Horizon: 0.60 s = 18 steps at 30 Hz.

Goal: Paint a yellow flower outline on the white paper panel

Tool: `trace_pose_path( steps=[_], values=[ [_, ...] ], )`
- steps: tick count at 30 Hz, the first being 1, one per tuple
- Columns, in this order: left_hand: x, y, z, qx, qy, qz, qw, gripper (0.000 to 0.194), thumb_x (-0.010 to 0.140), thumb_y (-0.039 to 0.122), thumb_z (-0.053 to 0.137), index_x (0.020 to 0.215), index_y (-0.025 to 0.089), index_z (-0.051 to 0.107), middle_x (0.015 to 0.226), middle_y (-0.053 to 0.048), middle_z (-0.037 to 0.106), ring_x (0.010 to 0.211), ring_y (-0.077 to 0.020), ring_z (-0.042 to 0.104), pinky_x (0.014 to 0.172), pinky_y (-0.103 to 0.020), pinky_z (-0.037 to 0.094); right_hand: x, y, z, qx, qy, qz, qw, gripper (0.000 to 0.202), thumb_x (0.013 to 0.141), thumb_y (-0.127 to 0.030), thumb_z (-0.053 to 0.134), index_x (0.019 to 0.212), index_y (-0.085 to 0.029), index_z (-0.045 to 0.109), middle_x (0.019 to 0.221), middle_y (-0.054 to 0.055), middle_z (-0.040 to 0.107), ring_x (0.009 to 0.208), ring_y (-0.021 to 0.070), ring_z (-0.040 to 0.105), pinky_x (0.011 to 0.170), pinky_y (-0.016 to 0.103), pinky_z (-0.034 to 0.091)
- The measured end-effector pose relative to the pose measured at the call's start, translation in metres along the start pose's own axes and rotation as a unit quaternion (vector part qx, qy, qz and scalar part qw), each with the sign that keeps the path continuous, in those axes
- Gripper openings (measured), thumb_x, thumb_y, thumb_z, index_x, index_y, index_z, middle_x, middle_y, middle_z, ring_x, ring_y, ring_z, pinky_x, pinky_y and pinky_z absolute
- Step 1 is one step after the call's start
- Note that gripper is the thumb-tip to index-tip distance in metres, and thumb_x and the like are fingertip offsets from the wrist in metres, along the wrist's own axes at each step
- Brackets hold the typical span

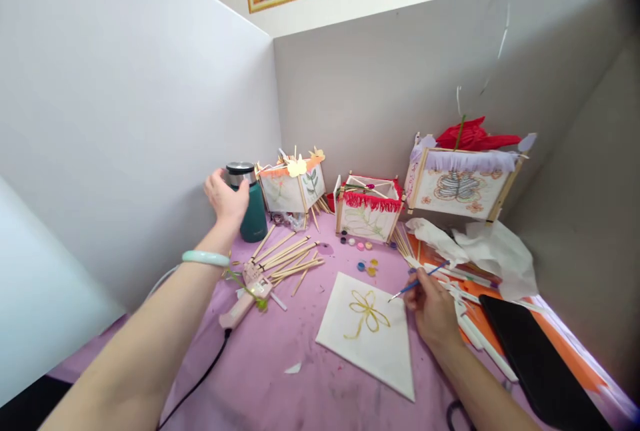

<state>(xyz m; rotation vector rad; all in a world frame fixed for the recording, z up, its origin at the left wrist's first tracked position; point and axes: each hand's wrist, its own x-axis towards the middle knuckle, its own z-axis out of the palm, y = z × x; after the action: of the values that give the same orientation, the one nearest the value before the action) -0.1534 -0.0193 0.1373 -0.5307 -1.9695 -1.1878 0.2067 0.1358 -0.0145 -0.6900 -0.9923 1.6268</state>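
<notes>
My left hand [227, 196] is wrapped round the upper part of a dark green thermos [254, 217] with a steel collar and lid, which stands upright at the back left. In my right hand [433, 307] is a thin blue paintbrush [419, 280], pinched between thumb and fingers. Its tip hovers over or touches the upper right of a white panel [340, 324]; I cannot tell which. A yellow flower outline [369, 311] is painted on that panel. Small paint pots [361, 266] in blue and yellow sit just behind it.
Bamboo sticks [287, 257] and a pink glue gun [246, 304] with a black cord lie left of the panel. Handmade lanterns [370, 214] line the grey partition [350, 84]. Crumpled tissue [500, 254], white strips and a black phone or tablet [535, 351] are at right.
</notes>
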Motion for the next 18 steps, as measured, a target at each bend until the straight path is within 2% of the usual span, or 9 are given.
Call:
trace_pose_path(
  steps=[2, 6, 12, 18],
  values=[
    [0.026, 0.007, -0.002, 0.026, -0.049, 0.025, 0.998, 0.069, 0.068, 0.038, 0.068, 0.124, 0.005, 0.043, 0.124, -0.02, 0.05, 0.117, -0.031, 0.042, 0.103, -0.044, 0.03, 0.0, 0.0, -0.001, -0.006, 0.002, -0.003, 1.0, 0.032, 0.067, -0.045, 0.07, 0.065, -0.017, 0.057, 0.045, -0.005, 0.051, 0.035, 0.0049, 0.042, 0.031, 0.014, 0.028],
    [0.059, 0.022, 0.004, 0.11, -0.156, 0.02, 0.981, 0.085, 0.061, 0.043, 0.077, 0.128, 0.006, 0.04, 0.132, -0.02, 0.047, 0.122, -0.0376, 0.039, 0.1, -0.052, 0.031, 0.0, -0.001, -0.001, -0.011, 0.013, -0.012, 1.0, 0.033, 0.069, -0.047, 0.068, 0.065, -0.017, 0.056, 0.044, -0.006, 0.05, 0.035, 0.0049, 0.041, 0.031, 0.014, 0.028],
    [0.074, 0.03, 0.021, 0.209, -0.23, 0.006, 0.951, 0.084, 0.062, 0.044, 0.077, 0.13, 0.013, 0.039, 0.134, -0.016, 0.047, 0.124, -0.0374, 0.04, 0.097, -0.054, 0.035, 0.002, -0.001, -0.002, -0.028, 0.027, -0.035, 0.999, 0.035, 0.074, -0.05, 0.062, 0.064, -0.017, 0.054, 0.041, -0.006, 0.048, 0.034, 0.0046, 0.04, 0.032, 0.014, 0.028],
    [0.09, 0.017, 0.037, 0.254, -0.288, 0.018, 0.923, 0.082, 0.063, 0.048, 0.076, 0.131, 0.018, 0.042, 0.129, -0.014, 0.053, 0.12, -0.0354, 0.045, 0.094, -0.052, 0.039, 0.004, 0.001, -0.002, -0.028, 0.031, -0.025, 0.999, 0.035, 0.072, -0.05, 0.063, 0.064, -0.017, 0.055, 0.041, -0.006, 0.049, 0.034, 0.005, 0.041, 0.031, 0.014, 0.028]
  ],
)
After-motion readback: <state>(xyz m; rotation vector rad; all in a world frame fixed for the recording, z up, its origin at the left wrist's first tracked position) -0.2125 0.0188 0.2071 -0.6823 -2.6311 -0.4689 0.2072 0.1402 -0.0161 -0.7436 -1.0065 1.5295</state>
